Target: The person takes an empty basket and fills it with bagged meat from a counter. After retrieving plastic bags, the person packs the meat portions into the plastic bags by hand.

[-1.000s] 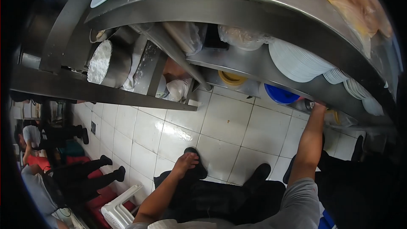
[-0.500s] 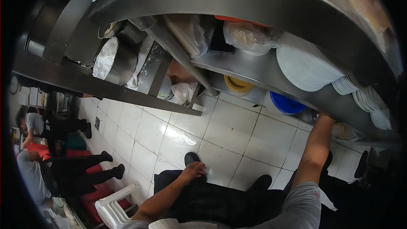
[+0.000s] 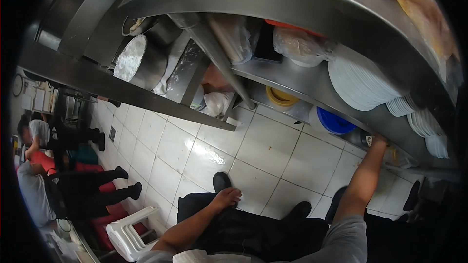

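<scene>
1. Well, the right hand (image 3: 379, 141) reaches down to the lower shelf (image 3: 298, 109), its arm stretched above the tiled floor (image 3: 265, 141)
2. Just beside that hand is a small container (image 3: 368, 140), in the shade right of the blue lid (image 3: 335, 121)
3. The right fingertips are too small and dim to read, so I cannot tell whether they pinch the container or only touch it
4. The left hand (image 3: 228, 197) is near the lap, fingers curled inward; I cannot tell whether they hold anything
5. A yellow lid (image 3: 282, 96) sits left of the blue one
6. The upper shelf (image 3: 297, 75) bears stacked plates (image 3: 360, 78), with a plastic bag (image 3: 296, 44) to their left
7. At left, white powder (image 3: 130, 58) fills a metal pot (image 3: 155, 68)
</scene>
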Demonstrator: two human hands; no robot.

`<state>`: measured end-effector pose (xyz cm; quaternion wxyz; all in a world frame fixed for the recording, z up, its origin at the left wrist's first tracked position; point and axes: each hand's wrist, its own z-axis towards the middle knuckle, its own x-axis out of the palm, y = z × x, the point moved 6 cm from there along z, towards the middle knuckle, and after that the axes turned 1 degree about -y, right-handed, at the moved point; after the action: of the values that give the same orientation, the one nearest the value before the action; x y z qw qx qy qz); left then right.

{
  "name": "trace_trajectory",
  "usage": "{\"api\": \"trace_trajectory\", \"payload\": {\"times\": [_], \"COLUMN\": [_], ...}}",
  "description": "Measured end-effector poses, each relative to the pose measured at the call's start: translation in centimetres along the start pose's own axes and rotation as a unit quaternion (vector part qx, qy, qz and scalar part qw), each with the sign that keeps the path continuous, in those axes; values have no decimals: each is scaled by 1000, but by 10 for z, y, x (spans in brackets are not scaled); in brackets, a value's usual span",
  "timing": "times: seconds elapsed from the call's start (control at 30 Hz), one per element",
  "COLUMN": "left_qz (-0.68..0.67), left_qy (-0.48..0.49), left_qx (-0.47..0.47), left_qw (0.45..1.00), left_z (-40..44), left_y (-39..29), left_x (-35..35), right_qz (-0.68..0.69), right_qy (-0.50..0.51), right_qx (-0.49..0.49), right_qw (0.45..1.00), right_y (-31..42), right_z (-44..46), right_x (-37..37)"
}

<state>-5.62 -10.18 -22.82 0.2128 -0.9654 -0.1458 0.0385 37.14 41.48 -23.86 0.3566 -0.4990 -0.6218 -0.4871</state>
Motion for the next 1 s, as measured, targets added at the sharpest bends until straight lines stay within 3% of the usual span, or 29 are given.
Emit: {"api": "trace_trajectory", "payload": {"times": [0.17,0.23,0.3,0.37,0.43,0.5,0.57,0.6,0.67,0.7,0.77,0.8,0.87,0.97,1.0], "left_qz": [-7,-28,-15,-1,1,12,23,28,25,29,6,15,8,2,-6], "left_qy": [19,27,42,61,67,70,60,67,56,62,57,62,70,90,92], "left_qx": [2,1,3,10,18,30,47,54,70,80,83,97,100,126,127], "left_qw": [1000,999,999,998,998,997,997,996,996,994,995,993,993,988,988], "left_z": [-12,-16,-29,-47,-66,-98,-130,-141,-161,-173,-201,-215,-249,-275,-284], "left_y": [-2,0,-3,-10,-21,-49,-73,-82,-93,-102,-122,-140,-160,-192,-203], "left_x": [6,5,4,3,0,-1,-11,-18,-35,-43,-66,-77,-100,-137,-147], "right_qz": [-1,-28,-89,-21,55,-95,-113,-110,-164,-296,-417,-411,-540,-624,-639], "right_qy": [-3,48,110,322,29,-212,-239,-234,-230,-269,-183,-177,-123,24,69], "right_qx": [3,-49,-54,46,90,-73,35,25,147,166,216,204,264,230,200], "right_qw": [1000,997,988,945,994,970,964,966,948,902,864,871,789,746,740], "right_y": [3,3,12,-21,-49,-46,-66,-72,-104,-115,-135,-145,-161,-181,-184], "right_z": [-20,-18,-11,-69,-146,-186,-247,-277,-326,-360,-399,-407,-437,-444,-432], "right_x": [2,-13,-58,-11,27,-10,4,5,9,62,115,150,214,312,313]}}
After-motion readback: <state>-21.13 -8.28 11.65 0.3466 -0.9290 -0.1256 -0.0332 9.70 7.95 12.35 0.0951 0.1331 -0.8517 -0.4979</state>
